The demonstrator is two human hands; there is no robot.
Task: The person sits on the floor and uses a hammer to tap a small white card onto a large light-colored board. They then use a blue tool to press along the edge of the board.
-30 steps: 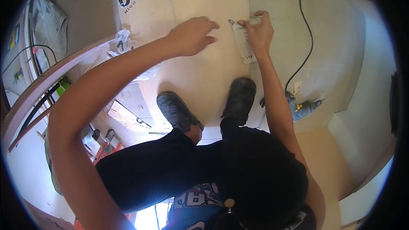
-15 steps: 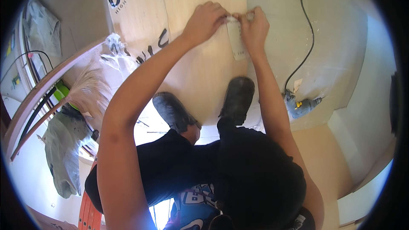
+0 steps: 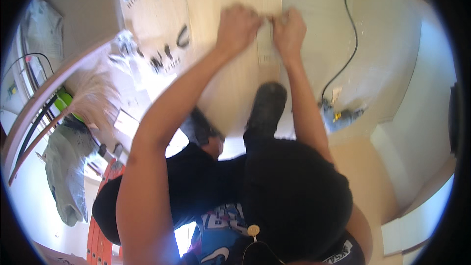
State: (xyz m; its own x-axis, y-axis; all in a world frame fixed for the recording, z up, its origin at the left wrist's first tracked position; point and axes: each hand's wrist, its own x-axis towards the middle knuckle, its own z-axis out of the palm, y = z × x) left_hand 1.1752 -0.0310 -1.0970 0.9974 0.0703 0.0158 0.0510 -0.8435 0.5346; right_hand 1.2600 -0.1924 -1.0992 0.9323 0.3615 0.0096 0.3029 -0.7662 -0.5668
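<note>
Both my hands are over a pale wood-toned board [image 3: 208,17], close together near its right edge. A narrow pale strip [image 3: 265,46] with faint print hangs between them, its lower end near the board. My left hand [image 3: 239,28] has its fingers curled in a pinch at the strip's upper end. Fingers of my right hand [image 3: 289,32] are likewise pinched at the same end, from the other side. Motion blurs the fingertips, and I cannot tell whether the strip is loose or stuck to the board.
A cordless-looking drill [image 3: 341,115] lies on the floor at right, by a black cable [image 3: 354,34]. To the left are a straw broom [image 3: 95,93], crumpled white plastic [image 3: 130,54], a plastic-wrapped bundle [image 3: 68,167] and an orange ladder [image 3: 100,225]. My dark shoe [image 3: 267,105] rests on the board.
My left hand has turned more upright, its fingers curling, while the right stays nearly in place. The whole view has shifted slightly.
</note>
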